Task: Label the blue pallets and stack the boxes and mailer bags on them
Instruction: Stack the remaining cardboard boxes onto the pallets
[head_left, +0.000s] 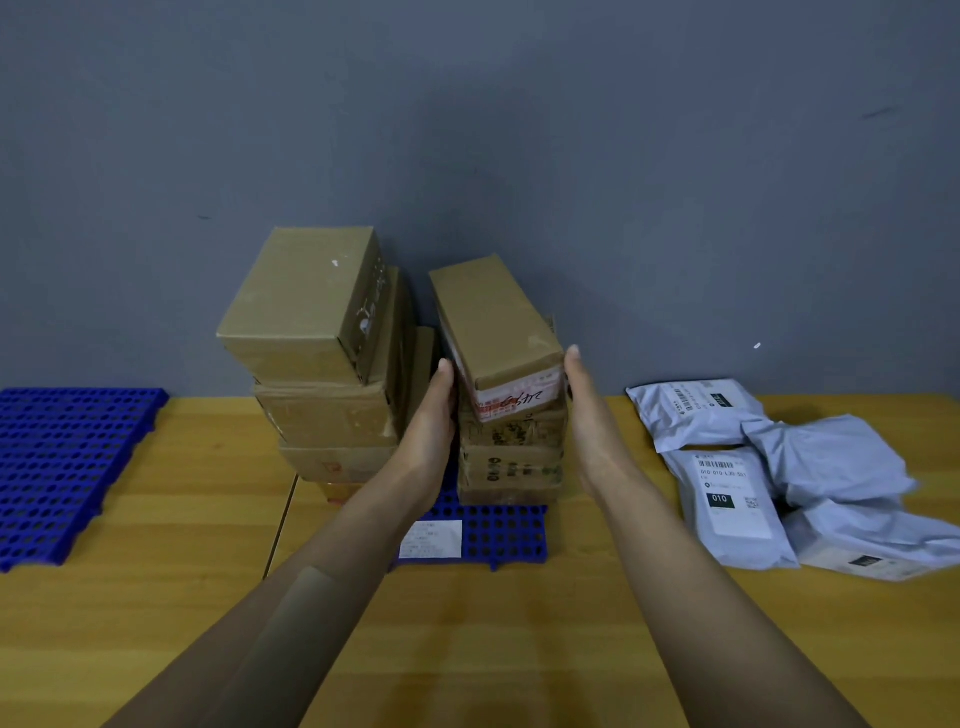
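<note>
Two stacks of cardboard boxes stand on a blue pallet (498, 535) in the middle of the table. The pallet carries a white label (434, 539) at its front. The left stack (322, 353) is taller. On the right stack lies a long top box (493, 322) with red print on its near end. My left hand (434, 415) presses flat against that box's left side and my right hand (587, 410) against its right side. A second blue pallet (62, 467) lies bare at the far left. Several grey mailer bags (779, 478) lie in a heap at the right.
A wooden table (467, 649) spans the view and a grey wall (519, 130) rises right behind the stacks. A seam in the tabletop (280, 525) runs near the left stack's base.
</note>
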